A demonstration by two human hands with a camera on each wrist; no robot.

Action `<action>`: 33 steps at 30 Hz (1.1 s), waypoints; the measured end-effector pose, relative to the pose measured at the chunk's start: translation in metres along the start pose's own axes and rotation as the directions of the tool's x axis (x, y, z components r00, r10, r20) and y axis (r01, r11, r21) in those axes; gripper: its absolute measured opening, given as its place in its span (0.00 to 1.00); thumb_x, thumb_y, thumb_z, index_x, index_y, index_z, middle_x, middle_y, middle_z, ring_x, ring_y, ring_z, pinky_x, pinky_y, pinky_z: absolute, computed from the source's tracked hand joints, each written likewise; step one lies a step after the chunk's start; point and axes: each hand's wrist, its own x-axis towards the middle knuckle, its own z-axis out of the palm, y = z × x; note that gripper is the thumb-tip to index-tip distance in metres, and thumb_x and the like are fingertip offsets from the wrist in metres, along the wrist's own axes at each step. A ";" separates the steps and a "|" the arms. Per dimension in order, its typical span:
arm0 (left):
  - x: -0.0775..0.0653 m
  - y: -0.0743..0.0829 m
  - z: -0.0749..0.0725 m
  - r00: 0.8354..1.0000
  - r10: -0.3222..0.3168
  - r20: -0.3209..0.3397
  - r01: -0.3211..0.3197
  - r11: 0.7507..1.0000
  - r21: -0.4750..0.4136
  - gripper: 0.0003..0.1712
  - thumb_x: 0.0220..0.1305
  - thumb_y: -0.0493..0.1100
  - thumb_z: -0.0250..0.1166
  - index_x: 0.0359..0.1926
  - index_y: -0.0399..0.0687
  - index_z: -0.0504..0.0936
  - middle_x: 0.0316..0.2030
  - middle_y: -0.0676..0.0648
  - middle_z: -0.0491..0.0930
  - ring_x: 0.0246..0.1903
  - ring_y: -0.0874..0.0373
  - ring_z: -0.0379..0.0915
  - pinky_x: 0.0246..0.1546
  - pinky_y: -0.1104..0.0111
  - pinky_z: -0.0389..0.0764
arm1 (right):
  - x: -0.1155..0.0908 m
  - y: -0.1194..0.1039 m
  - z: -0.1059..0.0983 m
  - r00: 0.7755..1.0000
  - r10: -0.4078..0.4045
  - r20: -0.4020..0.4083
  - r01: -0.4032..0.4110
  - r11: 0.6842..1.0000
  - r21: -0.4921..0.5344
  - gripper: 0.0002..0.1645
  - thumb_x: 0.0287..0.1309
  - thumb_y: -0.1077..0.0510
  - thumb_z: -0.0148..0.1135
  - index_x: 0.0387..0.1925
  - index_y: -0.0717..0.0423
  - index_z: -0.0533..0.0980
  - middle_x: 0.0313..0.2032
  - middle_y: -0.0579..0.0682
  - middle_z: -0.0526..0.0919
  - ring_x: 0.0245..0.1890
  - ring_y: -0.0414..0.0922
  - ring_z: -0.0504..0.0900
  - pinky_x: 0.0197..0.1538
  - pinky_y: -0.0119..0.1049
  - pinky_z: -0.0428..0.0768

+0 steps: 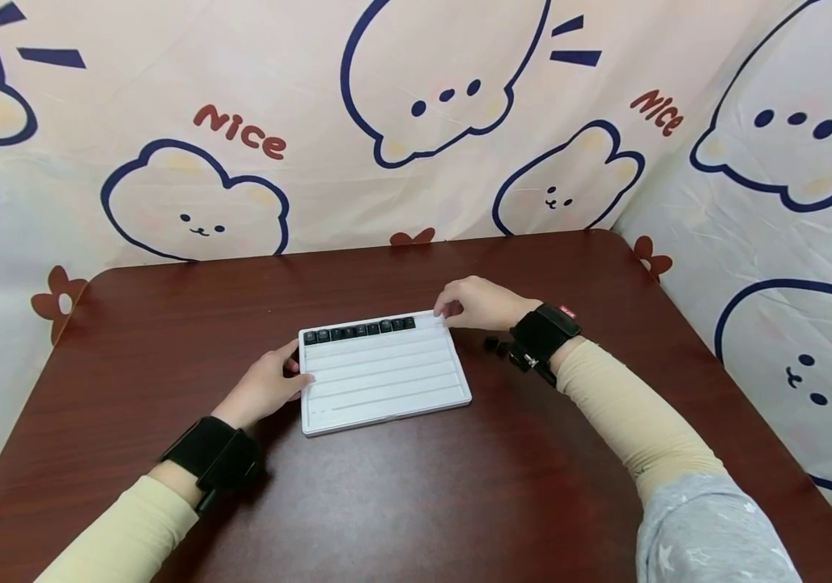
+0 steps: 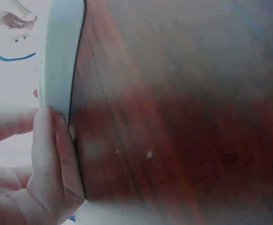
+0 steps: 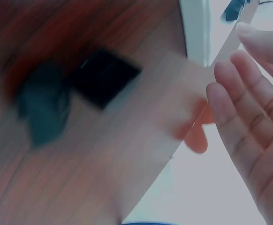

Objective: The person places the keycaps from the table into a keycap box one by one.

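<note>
A white ridged board [image 1: 387, 368] lies at an angle mid-table, with a row of small black tiles [image 1: 361, 330] along its far groove. My left hand [image 1: 265, 385] grips the board's left edge, thumb on top. In the left wrist view, the fingers of that hand [image 2: 42, 164] lie against the board's white side [image 2: 60, 56]. My right hand [image 1: 481, 304] is at the far right corner, its thumb and forefinger close by the rim. From the right wrist, its fingers [image 3: 242, 101] look loosely bent beside the board's corner [image 3: 200, 33], with nothing visible between them.
Loose black pieces [image 1: 496, 346] lie on the brown table [image 1: 401, 502] beneath my right wrist; a dark block [image 3: 103, 77] shows blurred in the right wrist view. Cloth [image 1: 416, 194] with cartoon prints hangs behind the table and along its sides.
</note>
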 end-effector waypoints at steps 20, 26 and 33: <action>0.000 0.000 -0.002 1.000 -0.011 0.015 0.011 1.000 -0.005 0.42 0.73 0.36 0.62 0.79 0.30 0.50 0.46 0.37 0.69 0.33 0.54 0.70 0.34 0.67 0.77 | -0.052 0.025 -0.012 0.997 0.071 0.007 -0.071 0.996 0.054 0.09 0.57 0.61 0.76 0.41 0.54 0.87 0.37 0.45 0.85 0.37 0.44 0.79 0.43 0.40 0.81; 0.000 -0.001 -0.001 1.000 -0.002 0.006 0.002 1.000 0.002 0.42 0.73 0.36 0.63 0.78 0.29 0.51 0.45 0.37 0.70 0.33 0.53 0.70 0.34 0.68 0.77 | -0.062 0.030 -0.008 0.994 0.107 0.035 -0.110 0.990 0.093 0.09 0.56 0.60 0.77 0.39 0.53 0.85 0.33 0.44 0.83 0.35 0.43 0.78 0.40 0.38 0.80; 0.000 -0.001 -0.002 1.000 0.003 0.006 -0.003 1.000 -0.001 0.42 0.73 0.36 0.62 0.78 0.29 0.51 0.46 0.37 0.70 0.34 0.53 0.70 0.34 0.67 0.77 | -0.072 0.034 -0.005 0.988 0.148 0.038 -0.151 0.982 0.116 0.11 0.55 0.60 0.79 0.39 0.53 0.84 0.33 0.45 0.82 0.35 0.44 0.78 0.41 0.39 0.80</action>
